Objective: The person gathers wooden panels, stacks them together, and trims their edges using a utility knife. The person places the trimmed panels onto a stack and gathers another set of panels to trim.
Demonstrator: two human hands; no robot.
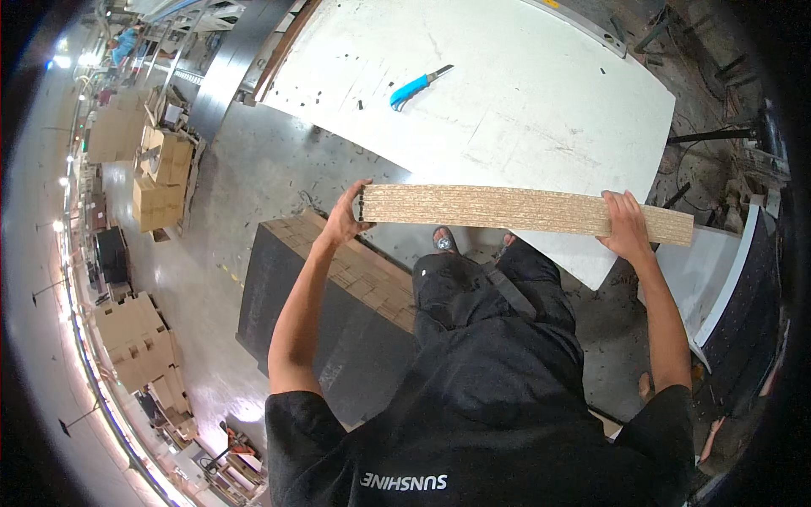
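A stack of particleboard strips (486, 207), pale tan with raw speckled edges facing up, is held level across my body. My left hand (345, 215) grips its left end, where small dark ends show. Toward the right end, my right hand (627, 224) closes around the stack, leaving a short length sticking out past it. Beyond the stack lies a white worktable (524, 110). On the tabletop rests a utility knife (414, 89) with a blue handle and its blade out, apart from both hands.
By my left leg stands a large stack of dark-faced boards (317, 313) with tan edges. Cardboard boxes (160, 190) sit on the floor at far left. A metal straightedge (583, 29) lies at the table's far edge. Small dark scraps dot the table and floor. A white panel (701, 262) is at right.
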